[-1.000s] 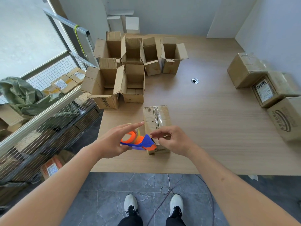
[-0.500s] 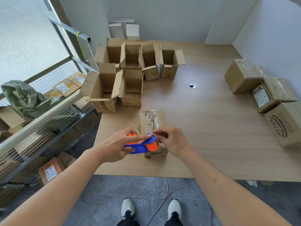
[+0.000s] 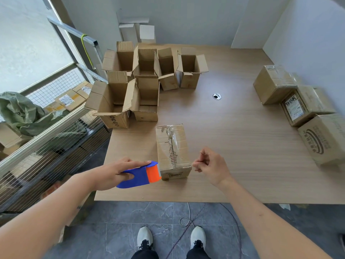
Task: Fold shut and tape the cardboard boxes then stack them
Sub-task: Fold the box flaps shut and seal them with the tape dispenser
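Here the left hand grips a blue and orange tape gun, its orange end touching the near left corner of the taped box that sits near the front edge of the surface. The right hand hovers just right of that box, fingers curled, holding nothing that shows. Open boxes cluster at far left; closed boxes sit at right.

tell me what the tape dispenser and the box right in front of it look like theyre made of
Tape dispenser: looks like moulded plastic, smooth and opaque in solid blue and orange with an even, matte sheen. Closed box: brown corrugated cardboard, matte; torn patches along the top seam expose the ribbed fluting. The strip over that seam is glossy and see-through, probably clear plastic packing tape.
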The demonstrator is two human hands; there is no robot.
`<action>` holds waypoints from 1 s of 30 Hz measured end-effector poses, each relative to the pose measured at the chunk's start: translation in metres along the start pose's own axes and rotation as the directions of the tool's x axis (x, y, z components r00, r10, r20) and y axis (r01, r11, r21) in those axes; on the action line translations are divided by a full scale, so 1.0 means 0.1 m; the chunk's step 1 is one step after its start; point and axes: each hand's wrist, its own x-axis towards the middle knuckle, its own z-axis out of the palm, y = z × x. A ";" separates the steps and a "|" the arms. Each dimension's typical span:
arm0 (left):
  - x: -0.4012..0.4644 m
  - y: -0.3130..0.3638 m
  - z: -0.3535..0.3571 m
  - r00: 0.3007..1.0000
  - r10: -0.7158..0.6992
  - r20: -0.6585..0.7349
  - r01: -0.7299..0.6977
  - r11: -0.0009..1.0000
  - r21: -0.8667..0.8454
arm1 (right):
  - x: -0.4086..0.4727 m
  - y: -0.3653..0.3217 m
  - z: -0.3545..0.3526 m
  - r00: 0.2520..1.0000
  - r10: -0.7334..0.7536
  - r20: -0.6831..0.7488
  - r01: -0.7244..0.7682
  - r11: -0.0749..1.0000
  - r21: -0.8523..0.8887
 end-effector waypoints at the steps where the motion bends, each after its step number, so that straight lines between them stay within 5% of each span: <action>1: -0.01 -0.01 0.00 1.000 -0.015 0.008 0.015 1.000 -0.022 | 0.00 0.03 -0.01 1.000 -0.001 0.002 0.001 1.000 -0.024; 9: 0.22 0.18 0.03 0.993 -0.114 0.020 0.115 0.992 -0.050 | 0.11 0.22 0.11 0.998 0.018 -0.064 -0.028 0.987 -0.161; 18: 0.31 0.25 0.02 0.985 -0.170 0.039 0.171 0.984 -0.041 | 0.20 0.45 0.25 0.992 0.120 0.033 -0.117 0.990 -0.079; 24: 0.32 0.28 0.04 0.982 -0.187 0.020 0.188 0.982 -0.031 | 0.15 0.46 0.35 0.981 0.159 0.113 -0.124 0.957 -0.262; 27: 0.33 0.28 0.05 0.982 -0.188 0.017 0.188 0.982 -0.029 | 0.14 0.37 0.42 0.996 -0.075 0.044 0.084 0.949 -0.303; 30: 0.33 0.25 0.06 0.981 -0.191 0.032 0.193 0.979 -0.072 | 0.13 0.30 0.54 0.890 -0.260 0.375 0.431 0.748 -0.504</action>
